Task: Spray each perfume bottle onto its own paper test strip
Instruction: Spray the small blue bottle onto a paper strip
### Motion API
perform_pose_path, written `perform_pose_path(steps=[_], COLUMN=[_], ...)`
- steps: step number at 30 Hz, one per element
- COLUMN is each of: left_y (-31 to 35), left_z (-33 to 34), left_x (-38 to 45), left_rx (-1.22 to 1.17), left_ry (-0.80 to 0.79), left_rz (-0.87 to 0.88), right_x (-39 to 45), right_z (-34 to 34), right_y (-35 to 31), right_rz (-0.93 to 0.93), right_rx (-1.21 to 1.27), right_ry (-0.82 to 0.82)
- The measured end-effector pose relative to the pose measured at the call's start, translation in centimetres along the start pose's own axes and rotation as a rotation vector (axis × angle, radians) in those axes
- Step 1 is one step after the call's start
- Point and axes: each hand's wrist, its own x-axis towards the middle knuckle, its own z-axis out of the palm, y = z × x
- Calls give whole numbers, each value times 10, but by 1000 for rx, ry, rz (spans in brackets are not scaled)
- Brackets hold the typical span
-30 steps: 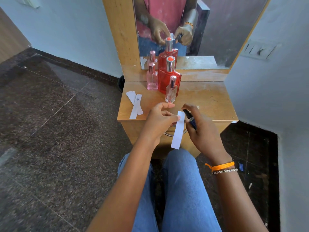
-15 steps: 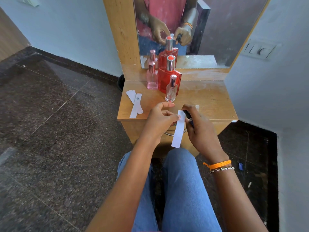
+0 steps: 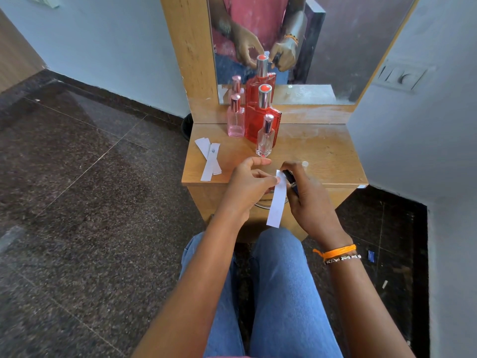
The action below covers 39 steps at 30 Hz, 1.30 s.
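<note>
My left hand (image 3: 249, 186) pinches the top of a white paper test strip (image 3: 277, 202) that hangs down in front of the table edge. My right hand (image 3: 308, 201) grips a small dark perfume bottle (image 3: 290, 178), its top close to the strip's upper end. On the wooden table (image 3: 322, 156) stand a pink bottle (image 3: 235, 120), a tall red bottle (image 3: 263, 117) and a small clear bottle (image 3: 265, 136). Two more strips (image 3: 209, 161) lie crossed at the table's left.
A mirror (image 3: 335, 47) rises behind the bottles and reflects them and my hands. A small clear cap (image 3: 305, 164) lies on the table near my right hand. Walls close in at right; dark stone floor (image 3: 90, 202) spreads to the left.
Both hands have risen slightly toward the table edge, and the dark bottle has come closer to the strip's top. The bottles on the table have not moved.
</note>
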Motion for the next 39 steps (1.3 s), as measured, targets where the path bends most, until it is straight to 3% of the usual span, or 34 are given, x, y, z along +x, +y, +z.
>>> perform_pose_path(steps=[12,19,24,29,39], left_y=[-3,-3,0,-3,-6], left_z=[1,0,5,7,14], left_x=[0,1,2,0,17], left_rx=[-6,-36,-41,-68,90], left_ry=[-7,13,24,0,56], left_rz=[6,5,31,-3,96], right_x=[-2,-8,-3,4,24], right_z=[-1,-6,-1,-3,-12], right_y=[-2,-11,-14,-12,-12], right_rz=[64,242,328,313,257], right_rx=[80,495,622,543,387], right_ry=[57,191,239,342,369])
